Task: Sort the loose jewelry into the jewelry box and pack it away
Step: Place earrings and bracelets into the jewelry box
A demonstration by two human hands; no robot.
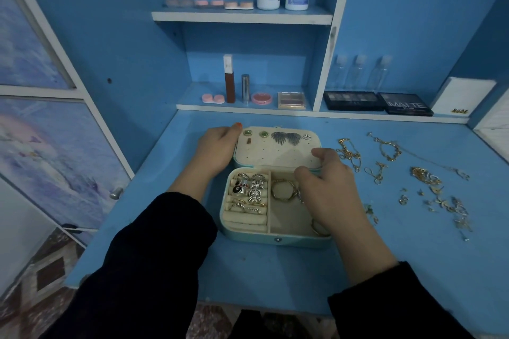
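Just bracing the open jewelry box [275, 239] mid-surface [275, 272] with left hand [217, 148] gripping the lid [275, 154] at its left edge to stop sliding, and holding a thin chain [300, 195], pinched in right hand [330, 192], over the right compartment [286, 215], handy to the loose jewelry [424, 179] near the right edge.

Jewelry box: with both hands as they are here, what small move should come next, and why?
Probably the right hand should lift from the box's large compartment and reach right for the nearest chain. A bangle already lies there, the left hand holds the lid open, and loose chains lie on the desk.
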